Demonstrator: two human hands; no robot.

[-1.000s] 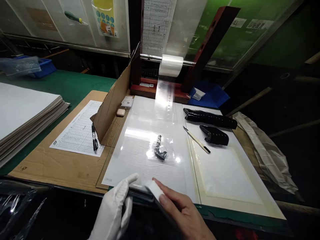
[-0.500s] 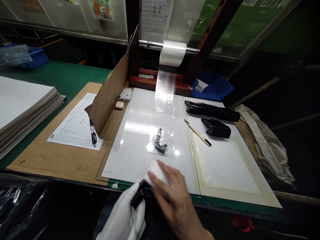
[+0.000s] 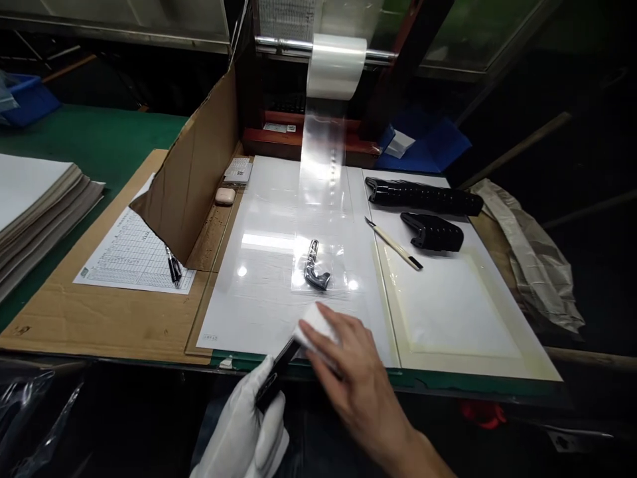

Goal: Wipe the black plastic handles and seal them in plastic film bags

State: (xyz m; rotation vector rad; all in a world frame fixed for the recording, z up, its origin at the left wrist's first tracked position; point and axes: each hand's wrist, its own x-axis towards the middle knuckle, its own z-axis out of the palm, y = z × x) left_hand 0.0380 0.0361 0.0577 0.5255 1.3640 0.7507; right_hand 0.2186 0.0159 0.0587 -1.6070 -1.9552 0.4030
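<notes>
My left hand [image 3: 251,421], in a white glove, is closed round a glossy black plastic part [image 3: 279,373] at the bench's front edge. My bare right hand [image 3: 355,372] grips a folded white cloth [image 3: 318,325] and presses it against the upper end of that part. My right fingers cover some of the cloth. Just beyond my hands, a dark curved part in a clear bag [image 3: 316,267] lies on the white sheet [image 3: 239,305] under a strip of clear film.
A film roll [image 3: 336,66] hangs on a metal bar at the back. Black glossy parts [image 3: 423,196] and a craft knife [image 3: 395,244] lie on the right. An upright cardboard sheet [image 3: 194,166], pens [image 3: 173,267] and a paper stack [image 3: 40,192] are on the left.
The view has tilted downward and shifted slightly. More of the black part shows between my hands, and the cloth sits at its upper end. Both hands keep their hold.
</notes>
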